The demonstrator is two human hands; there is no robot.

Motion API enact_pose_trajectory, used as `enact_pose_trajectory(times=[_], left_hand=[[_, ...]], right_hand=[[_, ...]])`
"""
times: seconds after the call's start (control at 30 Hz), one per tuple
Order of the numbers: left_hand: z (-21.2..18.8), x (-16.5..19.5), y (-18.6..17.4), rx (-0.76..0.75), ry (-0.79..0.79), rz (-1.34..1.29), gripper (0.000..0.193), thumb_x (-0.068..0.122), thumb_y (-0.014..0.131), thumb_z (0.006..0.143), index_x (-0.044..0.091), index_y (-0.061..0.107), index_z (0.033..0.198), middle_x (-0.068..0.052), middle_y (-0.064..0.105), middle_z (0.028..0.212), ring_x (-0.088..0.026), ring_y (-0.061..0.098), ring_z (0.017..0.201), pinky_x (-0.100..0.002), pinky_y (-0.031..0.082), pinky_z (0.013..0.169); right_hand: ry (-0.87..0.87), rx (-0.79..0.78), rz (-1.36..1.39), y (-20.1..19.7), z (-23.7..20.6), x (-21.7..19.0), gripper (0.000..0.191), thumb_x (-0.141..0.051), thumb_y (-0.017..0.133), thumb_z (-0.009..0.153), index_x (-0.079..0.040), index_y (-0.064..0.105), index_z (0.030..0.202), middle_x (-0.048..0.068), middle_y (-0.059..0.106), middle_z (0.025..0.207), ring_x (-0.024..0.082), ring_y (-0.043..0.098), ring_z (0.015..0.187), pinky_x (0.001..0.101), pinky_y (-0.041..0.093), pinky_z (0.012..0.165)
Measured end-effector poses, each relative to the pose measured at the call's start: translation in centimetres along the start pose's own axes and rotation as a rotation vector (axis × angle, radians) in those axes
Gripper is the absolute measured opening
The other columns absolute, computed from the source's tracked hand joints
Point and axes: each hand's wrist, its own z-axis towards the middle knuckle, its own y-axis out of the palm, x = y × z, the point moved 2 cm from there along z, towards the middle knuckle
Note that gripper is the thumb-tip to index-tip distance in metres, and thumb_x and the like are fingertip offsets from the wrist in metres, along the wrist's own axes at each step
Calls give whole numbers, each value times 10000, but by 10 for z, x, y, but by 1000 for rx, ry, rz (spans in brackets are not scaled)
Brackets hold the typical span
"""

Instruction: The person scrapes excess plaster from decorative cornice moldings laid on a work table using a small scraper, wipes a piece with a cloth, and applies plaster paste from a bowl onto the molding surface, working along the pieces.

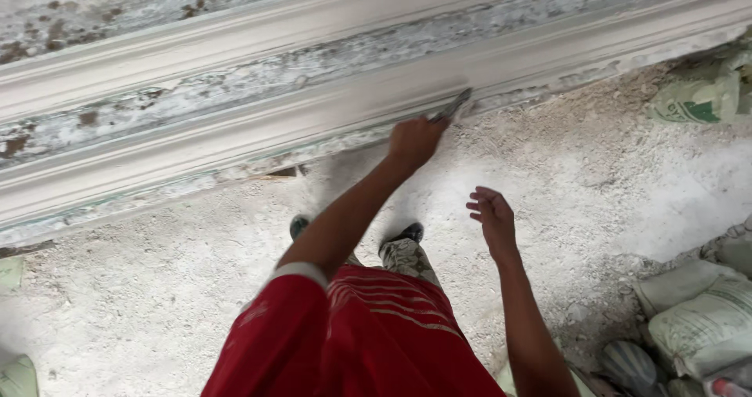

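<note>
My left hand (413, 140) reaches forward and is shut on a small metal scraping tool (454, 105). The tool's tip touches the lower band of a long white plaster moulding (235, 130) that runs across the whole view. My right hand (493, 221) hangs in the air nearer to me, fingers loosely apart, holding nothing. It is above the dusty floor and apart from the moulding. My red shirt (368, 334) and both shoes (411, 232) show below.
The floor (595, 185) is covered in white dust and rubble. Pale sacks (705, 319) are piled at the lower right, and another sack (701, 99) lies at the upper right beside the moulding's end. A greenish scrap (17, 377) sits at the lower left corner.
</note>
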Motion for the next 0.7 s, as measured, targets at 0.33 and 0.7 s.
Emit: enact_pose_trajectory(times=[0.33, 0.7], left_hand=[[-1, 10, -34, -207, -41, 110, 345, 281, 487, 1075, 298, 581, 1406, -156, 688, 874, -170, 599, 432, -303, 487, 308], [114, 118, 26, -222, 35, 19, 329, 221, 507, 1047, 169, 575, 1364, -140, 677, 824, -205, 655, 494, -356, 528, 359]], right_hand=[[42, 26, 32, -94, 29, -4, 337, -195, 518, 1055, -26, 579, 1341, 116, 680, 1241, 217, 701, 1073, 364, 581, 879], [37, 40, -32, -127, 99, -37, 315, -154, 500, 1054, -35, 591, 1332, 104, 693, 1226, 208, 711, 1054, 345, 578, 871]])
